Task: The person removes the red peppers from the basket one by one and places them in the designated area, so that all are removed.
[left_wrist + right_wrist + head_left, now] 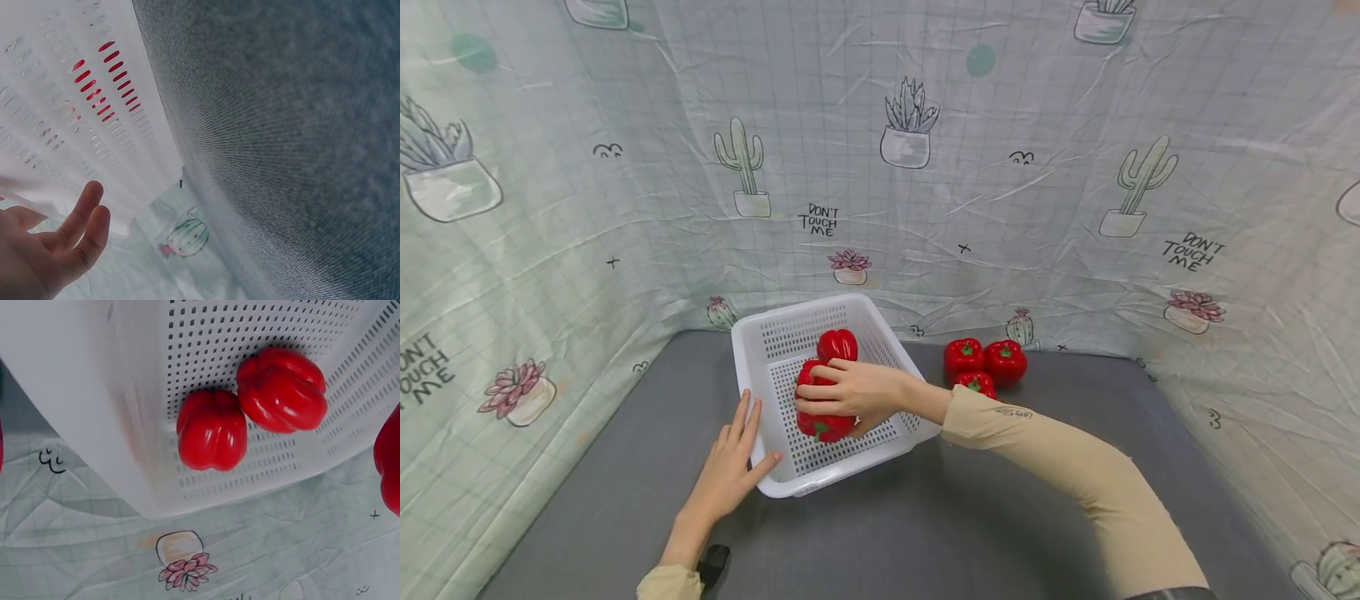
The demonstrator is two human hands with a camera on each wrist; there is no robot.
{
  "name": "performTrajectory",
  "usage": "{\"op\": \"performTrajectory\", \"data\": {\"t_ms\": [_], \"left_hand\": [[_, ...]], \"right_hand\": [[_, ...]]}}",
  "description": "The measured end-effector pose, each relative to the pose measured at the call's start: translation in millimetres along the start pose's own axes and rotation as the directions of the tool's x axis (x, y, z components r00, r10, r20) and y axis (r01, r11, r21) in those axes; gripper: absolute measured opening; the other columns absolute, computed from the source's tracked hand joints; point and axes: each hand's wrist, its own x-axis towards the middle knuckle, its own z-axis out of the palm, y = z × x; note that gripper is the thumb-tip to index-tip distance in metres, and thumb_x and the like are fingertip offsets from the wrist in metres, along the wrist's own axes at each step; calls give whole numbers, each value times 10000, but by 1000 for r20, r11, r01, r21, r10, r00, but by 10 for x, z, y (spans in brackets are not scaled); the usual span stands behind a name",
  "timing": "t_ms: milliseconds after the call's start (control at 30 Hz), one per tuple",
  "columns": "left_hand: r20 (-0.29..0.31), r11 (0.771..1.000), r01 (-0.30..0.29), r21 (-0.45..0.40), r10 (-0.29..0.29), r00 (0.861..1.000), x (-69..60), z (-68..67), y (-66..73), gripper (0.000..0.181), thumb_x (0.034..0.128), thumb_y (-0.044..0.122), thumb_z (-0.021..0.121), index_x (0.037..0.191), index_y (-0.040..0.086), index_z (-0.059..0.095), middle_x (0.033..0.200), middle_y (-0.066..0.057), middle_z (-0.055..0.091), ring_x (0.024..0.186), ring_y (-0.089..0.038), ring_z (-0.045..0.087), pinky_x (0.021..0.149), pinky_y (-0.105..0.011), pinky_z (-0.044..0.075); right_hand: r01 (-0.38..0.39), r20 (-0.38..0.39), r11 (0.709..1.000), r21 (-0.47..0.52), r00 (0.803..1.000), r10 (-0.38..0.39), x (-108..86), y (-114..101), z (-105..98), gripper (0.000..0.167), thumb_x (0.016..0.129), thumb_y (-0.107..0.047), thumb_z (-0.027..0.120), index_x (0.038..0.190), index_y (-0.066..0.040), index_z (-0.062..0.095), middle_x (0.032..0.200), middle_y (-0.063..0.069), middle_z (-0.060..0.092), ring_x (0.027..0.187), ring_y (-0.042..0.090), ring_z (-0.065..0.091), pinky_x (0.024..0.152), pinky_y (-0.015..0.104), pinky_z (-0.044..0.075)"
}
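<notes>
My right hand (pixel 868 392) reaches into a white plastic basket (pixel 747 358) and grips a red bell pepper (pixel 822 428), its green stem toward me. Beyond the fingers, two more red bell peppers lie inside the basket; the right wrist view shows the smaller-looking one (pixel 212 431) touching the other pepper (pixel 281 390). The gripped pepper (pixel 390 465) is cut off at that view's right edge. My left hand (pixel 726 467) rests at the basket's left rim, fingers fairly straight, thumb over the edge. In the left wrist view, relaxed fingers (pixel 81 231) show beside the slotted wall (pixel 69 125).
Three red bell peppers (pixel 983 360) sit grouped on the grey table (pixel 1000 500), right of the basket and partly behind my right forearm. A cactus-print cloth (pixel 925 208) hangs around the table's back and sides.
</notes>
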Motion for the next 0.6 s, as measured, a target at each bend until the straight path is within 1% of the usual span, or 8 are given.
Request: {"op": "performTrajectory", "data": {"t_ms": [67,367,467,600], "left_hand": [[2,1000,5,-1,-5,1000,-1,0,5,806,789,355,609,1415,45,206,1507,-116,73,1039,-308,407,815,-522,380],[6,1000,3,0,-3,1000,7,3,7,804,786,349,611,1408,27,216,1504,-129,76,1045,-315,411,821,-529,388],[3,1000,-1,2,1,1000,6,4,3,801,788,348,609,1409,31,214,1503,-131,78,1043,-314,414,816,-527,390],[-1,1000,-14,-2,14,1000,-1,1,1,791,797,341,607,1409,27,215,1500,-141,89,1036,-322,423,806,-535,383]], "right_hand": [[-9,-5,1000,2,1000,9,-43,-27,-3,765,715,-510,636,1353,-225,325,1362,-26,393,1212,173,363,996,307,363],[-56,-80,998,2,995,56,-213,-158,-35,801,679,-518,672,1340,-213,339,1328,4,422,1193,200,373,964,323,394],[-103,-104,995,6,989,103,-266,-199,-35,798,667,-524,677,1328,-216,352,1312,2,431,1174,203,386,956,322,400],[-171,-141,983,63,974,179,-337,-266,-17,801,647,-529,686,1311,-207,375,1294,6,451,1149,210,405,938,333,403]]}}
